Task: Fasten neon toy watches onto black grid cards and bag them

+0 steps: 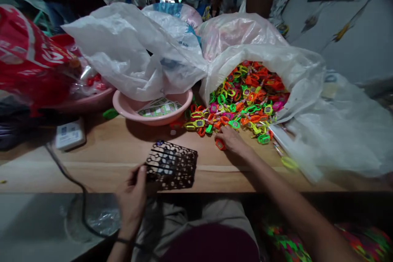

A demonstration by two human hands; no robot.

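Note:
My left hand (132,197) grips the near-left edge of a black card (171,164) with a perforated pattern, held over the front edge of the wooden table (110,159). Farther out, my right hand (231,141) reaches to the edge of a heap of small colourful toy watches (245,98). Its fingers are curled over an orange-red watch (220,144) on the table. The heap spills from a big open clear plastic bag (303,82).
A pink basin (125,108) holding printed sheets sits behind the card, under another plastic bag (132,45). A white device (70,134) with a cable lies at left, beside a red bag (27,57). People stand in the background.

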